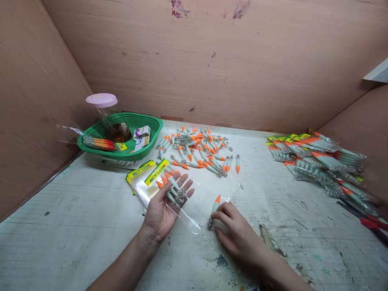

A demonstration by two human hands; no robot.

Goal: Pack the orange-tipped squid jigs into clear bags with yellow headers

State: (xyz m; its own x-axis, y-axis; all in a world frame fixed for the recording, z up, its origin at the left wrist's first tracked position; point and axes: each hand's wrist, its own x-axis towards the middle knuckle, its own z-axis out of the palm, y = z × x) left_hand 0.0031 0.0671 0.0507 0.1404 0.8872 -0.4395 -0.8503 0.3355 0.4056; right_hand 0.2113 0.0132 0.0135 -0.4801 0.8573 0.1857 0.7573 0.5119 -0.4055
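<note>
Several pale squid jigs (173, 190) with orange tips lie across the palm of my left hand (160, 216), with the thumb over them and the hooks toward the fingers. Behind that hand is a stack of clear bags (141, 188) with yellow "BCT LURE" headers; a clear plastic flap (191, 222) sticks out below the fingers. I cannot tell whether the hand also grips a bag. My right hand (239, 232) pinches one more squid jig (216, 204) near its hook end, low over the table. The pinching fingertips are partly hidden.
A pile of loose squid jigs (197, 151) spreads across the back middle. At the left, a green basket (154, 131) holds a lidded cup (103, 103), a small box (142, 137) and packed red lures (100, 143). Filled bags (321, 161) and red-handled scissors (371, 224) lie right.
</note>
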